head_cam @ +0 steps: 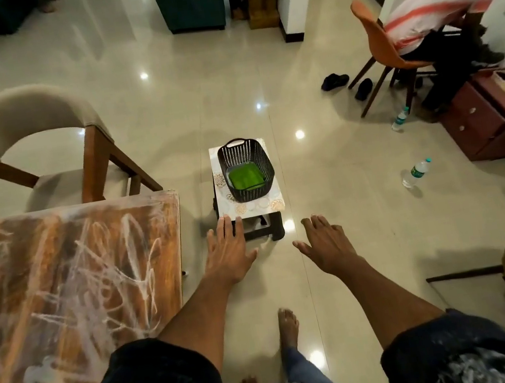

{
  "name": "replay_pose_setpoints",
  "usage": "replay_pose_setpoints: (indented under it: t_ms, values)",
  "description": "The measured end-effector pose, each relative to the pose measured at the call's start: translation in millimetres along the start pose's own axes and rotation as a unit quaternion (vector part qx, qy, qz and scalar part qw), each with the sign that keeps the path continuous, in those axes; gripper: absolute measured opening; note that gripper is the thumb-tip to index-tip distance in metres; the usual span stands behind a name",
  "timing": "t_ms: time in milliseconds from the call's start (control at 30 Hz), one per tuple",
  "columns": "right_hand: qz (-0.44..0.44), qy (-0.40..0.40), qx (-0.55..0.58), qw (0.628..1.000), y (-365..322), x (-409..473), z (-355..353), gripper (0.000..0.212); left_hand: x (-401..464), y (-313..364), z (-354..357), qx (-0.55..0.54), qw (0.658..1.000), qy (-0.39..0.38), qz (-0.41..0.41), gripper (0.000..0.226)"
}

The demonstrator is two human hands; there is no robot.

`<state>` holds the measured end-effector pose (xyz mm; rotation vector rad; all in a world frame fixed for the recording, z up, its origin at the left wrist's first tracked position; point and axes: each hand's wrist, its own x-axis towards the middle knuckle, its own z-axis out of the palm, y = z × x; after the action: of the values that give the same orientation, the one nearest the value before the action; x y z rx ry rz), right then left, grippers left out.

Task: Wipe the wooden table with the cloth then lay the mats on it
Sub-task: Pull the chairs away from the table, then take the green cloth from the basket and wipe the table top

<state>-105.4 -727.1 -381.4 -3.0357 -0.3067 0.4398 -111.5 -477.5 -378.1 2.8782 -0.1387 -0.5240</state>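
The wooden table (pixel 61 287) fills the left side, its top streaked with white scribbles and smears. To its right a small stool (pixel 249 210) with a patterned top carries a black slotted basket (pixel 240 156). Something flat and green (pixel 246 177) lies in the basket's bottom; whether it is the cloth or a mat I cannot tell. My left hand (pixel 229 251) reaches forward, open, its fingertips over the stool's near edge. My right hand (pixel 327 244) hangs open over the floor just right of the stool. Neither hand holds anything.
A cushioned wooden chair (pixel 33 150) stands at the table's far side. A person sits on an orange chair (pixel 386 44) at the far right, shoes (pixel 334 80) beside it. Two water bottles (pixel 415 172) lie near a maroon drawer unit (pixel 497 116). Glossy tiled floor surrounds the stool.
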Motion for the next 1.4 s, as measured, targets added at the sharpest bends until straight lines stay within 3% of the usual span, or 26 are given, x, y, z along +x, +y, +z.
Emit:
replay_pose_setpoints:
  t_ms: [267, 433, 767, 1033, 1233, 1400]
  values:
    - [-0.075, 0.03, 0.017, 0.997, 9, 129, -58, 0.057, 79, 5, -59, -0.016, 0.997, 0.038, -0.061, 0.089]
    - [-0.111, 0.004, 0.016, 0.994, 2, 178, -61, 0.06, 102, 2, -61, -0.03, 0.996, 0.015, -0.088, 0.09]
    - [-0.108, -0.042, 0.029, 0.993, -9, 256, -48, 0.062, 179, -45, -60, -0.043, 0.992, -0.036, -0.113, 0.094]
    - [-0.069, -0.038, 0.007, 0.997, 23, 336, -75, 0.059, 283, -47, -75, -0.068, 0.995, -0.051, -0.057, 0.09]
    - [-0.052, -0.067, 0.008, 0.996, 38, 392, -48, 0.06, 349, -60, -58, -0.058, 0.995, -0.076, -0.037, 0.091]
    - [-0.078, -0.111, 0.047, 0.99, 18, 460, 21, 0.06, 406, -86, -3, -0.087, 0.991, -0.089, -0.044, 0.086]
